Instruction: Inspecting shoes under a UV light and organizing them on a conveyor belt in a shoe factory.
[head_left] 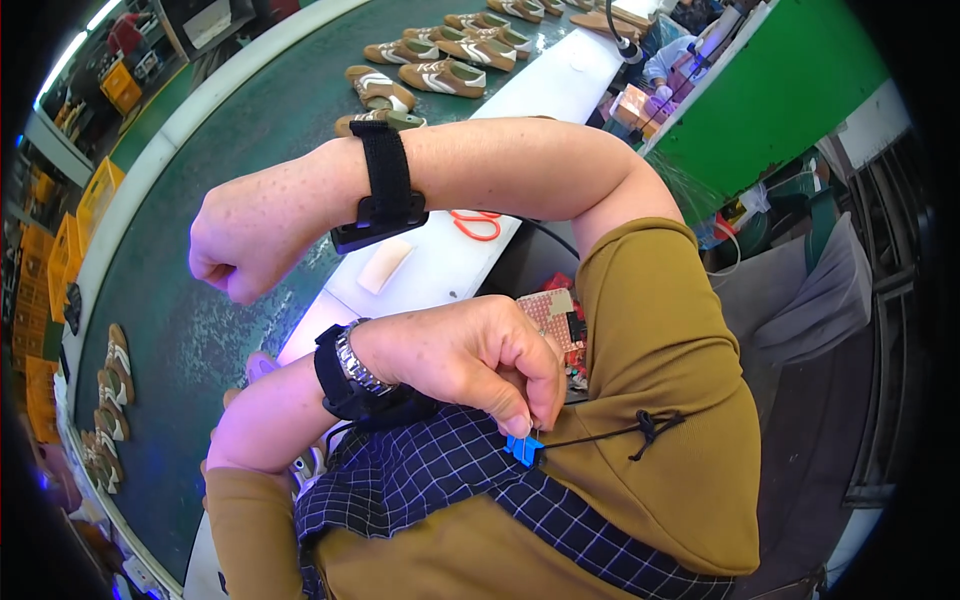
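My left hand (465, 362), with a metal watch (358, 362) and black strap at its wrist, bends in toward my body. Its thumb and fingers pinch the wire handles of a blue binder clip (522, 449), which sits at the edge of a dark checked apron (420, 455). A black knotted cord (648, 428) runs from the clip across my mustard sleeve. My right hand (262, 232) is raised with the forearm across the view, its fingers curled into a fist above the green surface; nothing shows in it. A black strap with a small device (380, 222) circles that wrist.
Tan-and-white shoes (443, 77) stand on the curved green conveyor (250, 130), with more at its left. Orange-handled scissors (476, 226) and a pale block (384, 266) lie on the white ledge (440, 262). A green panel (770, 90) rises at right; another person works beyond it.
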